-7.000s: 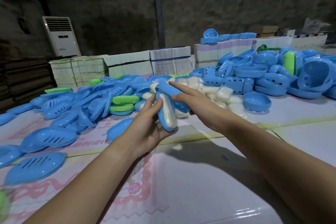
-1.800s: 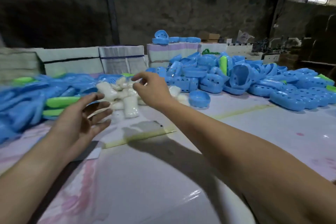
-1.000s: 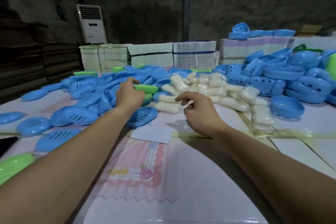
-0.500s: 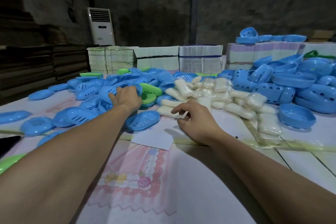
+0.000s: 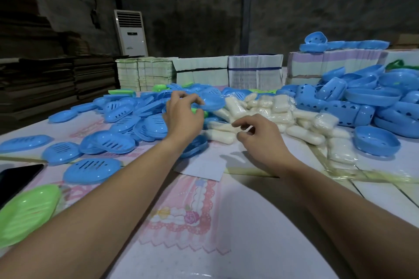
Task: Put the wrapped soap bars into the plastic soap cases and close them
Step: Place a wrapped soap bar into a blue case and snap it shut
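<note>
Lifted since before, left hand (image 5: 181,118) pinches blue lid (image 5: 212,103); right hand (image 5: 260,136) hovers released over soap bars (image 5: 260,108).

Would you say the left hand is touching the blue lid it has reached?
Touching: the head view shows the left hand pinching the blue lid.

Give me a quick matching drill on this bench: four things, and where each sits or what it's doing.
1 left hand
2 right hand
3 green lid
4 air conditioner

a near left corner
b by the back wall
c grips a blue case part
d over the wrapped soap bars

Pairs: 1-c, 2-d, 3-a, 4-b
</note>
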